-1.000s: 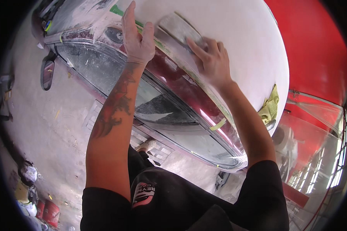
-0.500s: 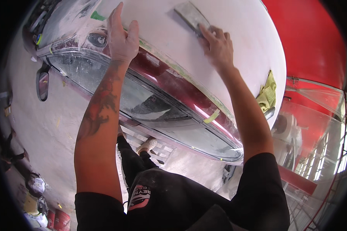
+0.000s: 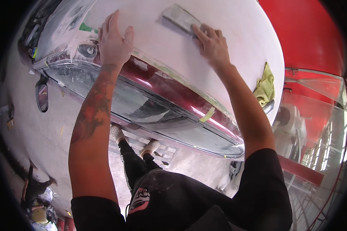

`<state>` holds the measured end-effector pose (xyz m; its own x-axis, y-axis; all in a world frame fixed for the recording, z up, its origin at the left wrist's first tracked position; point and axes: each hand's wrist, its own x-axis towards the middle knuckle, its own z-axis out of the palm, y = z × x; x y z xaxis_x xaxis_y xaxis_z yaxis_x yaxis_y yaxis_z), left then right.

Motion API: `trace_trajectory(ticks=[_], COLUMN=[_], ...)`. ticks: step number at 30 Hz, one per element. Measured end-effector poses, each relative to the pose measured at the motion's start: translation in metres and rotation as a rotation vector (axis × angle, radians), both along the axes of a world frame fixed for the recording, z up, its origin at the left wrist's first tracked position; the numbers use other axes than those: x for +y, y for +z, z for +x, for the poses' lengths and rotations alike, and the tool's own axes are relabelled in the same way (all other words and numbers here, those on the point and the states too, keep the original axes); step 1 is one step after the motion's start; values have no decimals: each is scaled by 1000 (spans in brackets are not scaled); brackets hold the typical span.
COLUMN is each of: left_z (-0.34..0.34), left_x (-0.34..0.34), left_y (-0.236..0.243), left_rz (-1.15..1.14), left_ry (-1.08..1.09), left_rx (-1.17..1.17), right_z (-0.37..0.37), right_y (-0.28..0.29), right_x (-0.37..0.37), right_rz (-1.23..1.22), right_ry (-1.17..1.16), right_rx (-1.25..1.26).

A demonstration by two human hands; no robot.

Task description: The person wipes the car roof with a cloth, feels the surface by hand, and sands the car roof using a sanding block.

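A long grey sanding block [image 3: 180, 19] lies against the pale, dusty car roof [image 3: 150, 32]. My right hand [image 3: 213, 44] grips its near end, fingers bent over it. Further left, my left hand [image 3: 115, 42] has its fingers stretched and thumb apart, empty, by the roof's edge. It seems to rest on the surface, next to a round dark fitting [image 3: 87, 50] and a green patch [image 3: 88, 28]. Below both hands runs the dark red side rail [image 3: 162, 83] above the car's windows.
A yellow-green cloth [image 3: 265, 86] hangs on the roof's right end. A strip of tape [image 3: 207, 114] sticks to the rail. The side mirror [image 3: 42, 96] juts out at left. I stand on a slatted platform [image 3: 165, 153]. A red surface [image 3: 308, 38] and clear sheeting [image 3: 320, 115] are on the right.
My right hand and the sanding block have slid a little left along the roof. My left hand has shifted slightly left and down in the view, still spread.
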<state>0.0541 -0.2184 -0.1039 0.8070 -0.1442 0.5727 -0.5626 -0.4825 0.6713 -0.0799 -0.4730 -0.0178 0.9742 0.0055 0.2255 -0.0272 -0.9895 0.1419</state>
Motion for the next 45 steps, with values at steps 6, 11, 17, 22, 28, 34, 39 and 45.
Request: trace_trajectory(ticks=[6, 11, 17, 22, 28, 34, 39, 45], left_z=[1, 0, -2, 1, -2, -2, 0, 4], left_x=[8, -7, 14, 14, 1, 15, 4, 19], left_y=[5, 5, 0, 7, 9, 3, 7, -1], left_rz=[13, -64, -66, -69, -137, -115, -136, -70], left_ry=[12, -52, -46, -71, -105, -80, -125, -71], left_rx=[18, 46, 96, 86, 110, 127, 87, 98], right_z=[-155, -31, -108, -155, -39, -165, -74, -144], right_y=[1, 4, -19, -7, -9, -21, -5, -12], right_x=[13, -75, 0, 15, -65, 52, -15, -12], right_rz=[119, -4, 132, 151, 49, 244, 143, 86], right_ry=[37, -168, -178, -68, -300, -156, -239, -79], right_rx=[53, -188, -130, -39, -284, -118, -220, -69])
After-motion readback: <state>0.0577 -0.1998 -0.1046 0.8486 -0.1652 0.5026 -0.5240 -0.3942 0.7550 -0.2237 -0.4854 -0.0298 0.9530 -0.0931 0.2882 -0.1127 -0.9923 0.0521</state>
